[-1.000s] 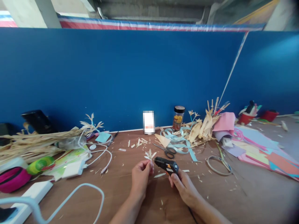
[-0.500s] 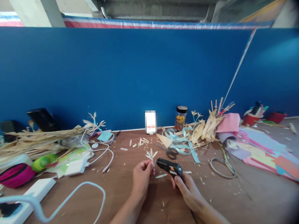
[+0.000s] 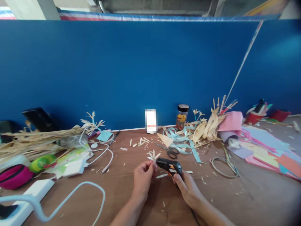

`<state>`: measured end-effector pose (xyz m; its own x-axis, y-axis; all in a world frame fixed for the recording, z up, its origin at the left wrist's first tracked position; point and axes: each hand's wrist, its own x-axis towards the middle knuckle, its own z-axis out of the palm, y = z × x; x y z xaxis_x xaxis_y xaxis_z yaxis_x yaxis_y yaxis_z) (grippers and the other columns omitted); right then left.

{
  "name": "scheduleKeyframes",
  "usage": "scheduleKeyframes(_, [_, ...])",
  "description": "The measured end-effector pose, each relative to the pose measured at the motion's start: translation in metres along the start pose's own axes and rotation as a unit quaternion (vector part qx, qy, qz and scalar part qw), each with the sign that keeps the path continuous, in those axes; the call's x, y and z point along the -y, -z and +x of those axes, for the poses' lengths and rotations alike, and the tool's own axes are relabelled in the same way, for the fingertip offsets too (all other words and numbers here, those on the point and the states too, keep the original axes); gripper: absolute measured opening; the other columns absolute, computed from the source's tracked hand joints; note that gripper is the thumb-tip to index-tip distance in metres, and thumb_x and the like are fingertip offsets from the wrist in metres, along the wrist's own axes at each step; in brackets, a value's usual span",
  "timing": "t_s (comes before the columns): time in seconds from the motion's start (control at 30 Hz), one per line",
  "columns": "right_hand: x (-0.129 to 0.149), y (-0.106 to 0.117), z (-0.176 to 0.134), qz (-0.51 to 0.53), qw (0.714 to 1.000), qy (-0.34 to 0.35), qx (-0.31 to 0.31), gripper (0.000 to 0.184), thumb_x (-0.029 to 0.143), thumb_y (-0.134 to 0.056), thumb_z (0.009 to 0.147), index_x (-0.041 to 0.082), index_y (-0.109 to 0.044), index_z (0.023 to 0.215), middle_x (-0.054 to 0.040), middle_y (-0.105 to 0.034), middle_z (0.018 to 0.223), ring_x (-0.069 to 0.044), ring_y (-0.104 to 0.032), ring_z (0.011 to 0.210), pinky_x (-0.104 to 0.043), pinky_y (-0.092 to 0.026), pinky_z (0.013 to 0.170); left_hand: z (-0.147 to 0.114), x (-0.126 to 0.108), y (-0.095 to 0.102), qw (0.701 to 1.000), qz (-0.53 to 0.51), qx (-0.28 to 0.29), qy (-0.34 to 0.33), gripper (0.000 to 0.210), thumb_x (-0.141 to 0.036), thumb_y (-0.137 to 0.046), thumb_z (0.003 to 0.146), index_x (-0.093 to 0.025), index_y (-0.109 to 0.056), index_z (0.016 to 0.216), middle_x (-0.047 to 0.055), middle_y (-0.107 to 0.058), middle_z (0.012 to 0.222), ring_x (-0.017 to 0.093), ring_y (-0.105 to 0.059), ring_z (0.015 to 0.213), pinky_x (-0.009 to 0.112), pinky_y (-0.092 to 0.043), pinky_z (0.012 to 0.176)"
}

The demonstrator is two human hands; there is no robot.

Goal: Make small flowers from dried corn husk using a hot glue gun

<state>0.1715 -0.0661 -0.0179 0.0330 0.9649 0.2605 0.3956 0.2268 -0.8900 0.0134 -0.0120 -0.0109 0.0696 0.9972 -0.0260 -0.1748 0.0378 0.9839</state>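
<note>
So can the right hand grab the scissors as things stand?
Probably not straight away: the right hand is wrapped around the glue gun. The scissors lie just beyond it with nothing seen on top, so the way looks free once that hand is emptied.

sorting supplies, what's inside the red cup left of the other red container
In the red cup, a black item and slim coloured items stick up; its wall hides their lower ends.

Glue gun (image 3: 166, 162) black and orange; flower (image 3: 154, 155) cream; ribbon (image 3: 192, 147) pale blue; partition (image 3: 131, 69) deep blue
</note>
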Motion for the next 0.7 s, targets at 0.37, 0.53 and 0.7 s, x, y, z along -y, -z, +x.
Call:
scheduleKeyframes(0.37, [-0.0002, -0.0002, 0.0017, -0.019, 1.000, -0.015, 0.013, 0.038, 0.041, -0.033, 0.084, 0.013, -0.057, 0.092, -0.0043, -0.057, 0.071, -0.016, -0.049, 0.063, -0.024, -0.039, 0.060, 0.0001, -0.0026, -0.0007, 1.000, 0.004, -0.008, 0.000, 0.020, -0.032, -0.057, 0.070, -0.012, -0.059, 0.068, -0.003, -0.053, 0.053, 0.007, -0.043, 0.049, 0.017, -0.034, 0.049])
scheduleKeyframes(0.53, [0.0013, -0.0002, 0.0021, -0.030, 0.999, -0.021, 0.018, 0.037, 0.041, -0.033, 0.084, 0.013, -0.057, 0.088, -0.0039, -0.057, 0.071, -0.016, -0.049, 0.062, -0.024, -0.039, 0.061, -0.0007, -0.0039, -0.0008, 1.000, 0.000, -0.006, -0.003, 0.020, -0.032, -0.058, 0.069, -0.012, -0.059, 0.067, -0.003, -0.054, 0.053, 0.007, -0.045, 0.050, 0.017, -0.035, 0.050])
scheduleKeyframes(0.7, [0.0027, -0.0002, 0.0018, -0.036, 0.999, -0.012, 0.012, 0.037, 0.041, -0.033, 0.084, 0.013, -0.057, 0.087, -0.0035, -0.057, 0.069, -0.015, -0.049, 0.061, -0.024, -0.040, 0.060, -0.0009, -0.0045, -0.0008, 1.000, 0.005, -0.006, -0.005, 0.020, -0.032, -0.058, 0.069, -0.012, -0.060, 0.068, -0.002, -0.055, 0.056, 0.008, -0.045, 0.051, 0.017, -0.035, 0.050])
